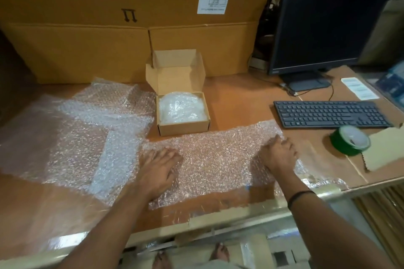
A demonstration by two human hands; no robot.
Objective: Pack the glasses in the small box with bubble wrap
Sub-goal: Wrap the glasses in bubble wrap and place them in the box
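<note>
The left hand (161,168) is pressing flat on the bubble wrap (214,159); the right hand (277,155) is touching its edge, grip unclear.

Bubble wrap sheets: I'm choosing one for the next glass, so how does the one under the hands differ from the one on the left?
The near sheet lies flat as a strip in front of the small box. The left sheet is larger, with overlapping layers. The left hand and right hand press the near sheet; nothing touches the left sheet. Both are clear and lie on the table.
</note>
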